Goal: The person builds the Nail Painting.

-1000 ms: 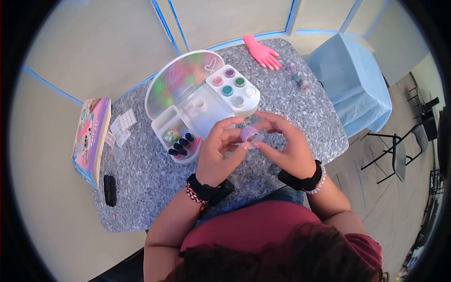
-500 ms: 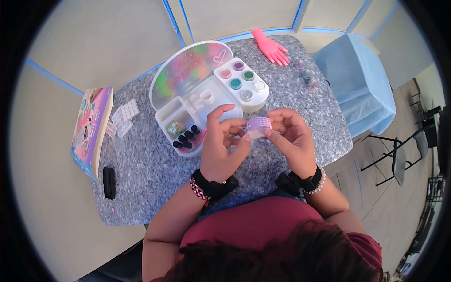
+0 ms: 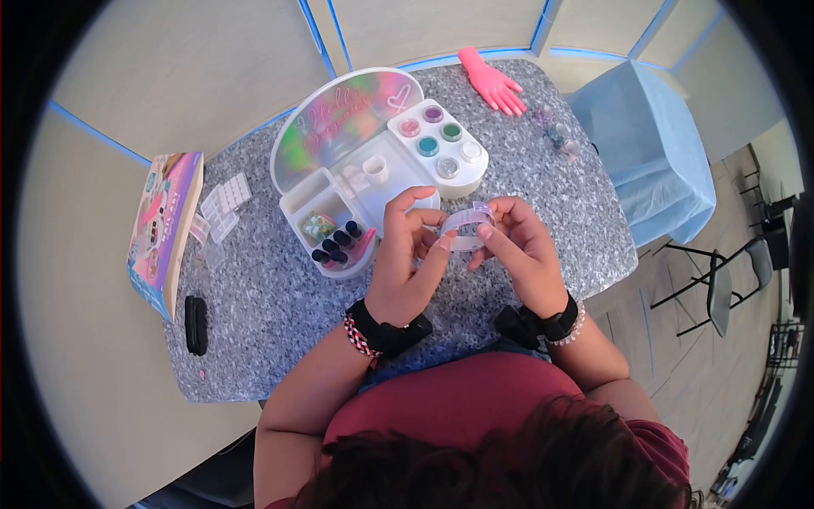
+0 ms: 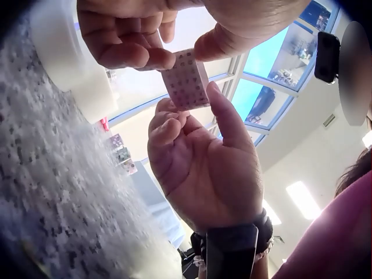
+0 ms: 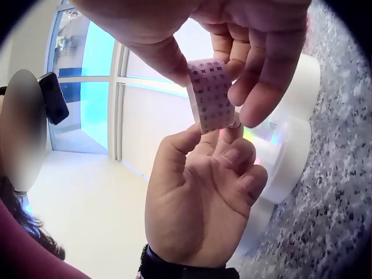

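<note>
Between both hands is a pale purple sticker strip (image 3: 465, 243) curled into a ring, its open middle showing in the head view. Rows of small dark marks cover its outer face, clear on the strip (image 4: 187, 81) in the left wrist view. My left hand (image 3: 402, 263) pinches the ring's left side between thumb and fingertips. On the opposite side, my right hand (image 3: 527, 259) pinches it with thumb and bent fingers. The right wrist view shows the strip (image 5: 210, 96) between the two sets of fingertips. Both hands hold it above the table, in front of a white nail-art station (image 3: 398, 193).
The station has glitter pots (image 3: 427, 146), black-capped bottles (image 3: 337, 244) and a mirror-like back panel (image 3: 339, 119). A pink model hand (image 3: 496, 87) lies at the back right. Left are a colourful box (image 3: 161, 233), white sheets (image 3: 225, 206) and a black case (image 3: 196, 326).
The sticker strip has been turned between the fingers. Its printed side faced up half a second ago; now its open ring shape shows. Both hands keep hold of it.
</note>
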